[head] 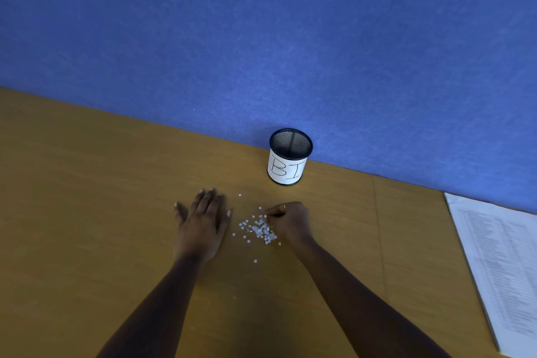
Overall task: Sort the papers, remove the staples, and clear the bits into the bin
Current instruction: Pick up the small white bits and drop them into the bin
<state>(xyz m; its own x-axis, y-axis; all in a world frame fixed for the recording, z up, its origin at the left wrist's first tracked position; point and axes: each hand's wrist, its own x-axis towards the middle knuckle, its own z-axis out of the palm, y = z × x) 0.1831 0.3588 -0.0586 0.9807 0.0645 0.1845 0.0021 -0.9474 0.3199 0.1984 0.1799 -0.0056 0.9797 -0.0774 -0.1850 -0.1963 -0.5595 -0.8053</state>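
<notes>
A small heap of white paper bits (pixel 260 230) lies on the wooden desk (pixel 87 212) between my two hands. My left hand (pixel 203 221) lies flat on the desk, fingers straight and spread, just left of the bits. My right hand (pixel 290 222) is at the right edge of the heap with its fingers curled, fingertips pinching at the bits. A black mesh cup with a white label reading "BI", the bin (pixel 289 157), stands upright behind the hands against the blue partition. A few stray paper bits lie apart from the heap.
A stack of printed papers (pixel 499 264) lies at the desk's right edge. The blue felt partition (pixel 261 38) runs along the back of the desk. Bare desk spreads to the left of my left hand.
</notes>
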